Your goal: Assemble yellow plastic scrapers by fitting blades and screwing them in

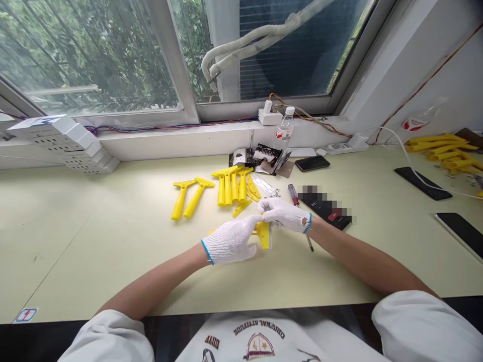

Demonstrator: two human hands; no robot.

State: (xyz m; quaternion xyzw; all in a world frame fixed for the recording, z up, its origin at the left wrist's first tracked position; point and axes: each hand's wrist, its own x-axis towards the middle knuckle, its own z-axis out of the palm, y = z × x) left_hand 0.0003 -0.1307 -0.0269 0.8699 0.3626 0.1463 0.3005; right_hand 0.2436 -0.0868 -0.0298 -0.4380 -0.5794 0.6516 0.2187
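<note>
My left hand [233,240], in a white knit glove, is closed around the handle of a yellow scraper [265,236]. The scraper's head points right, with a thin pale edge along it. My right hand [286,215], gloved too, has its fingers curled in a pinch on the upper end of that head; its fingertips partly hide the spot. Just beyond the hands are loose yellow plastic pieces [242,207], flat metal blades [264,185] and small screws [274,194]. A screwdriver [293,195] lies partly under my right wrist.
Two yellow scrapers [192,197] lie left of a row of several more [227,188]. Behind them are black packaging cards [266,156] and a bottle [286,129]. Phones [312,163] lie to the right, a yellow pile [449,151] far right, white boxes [71,143] back left.
</note>
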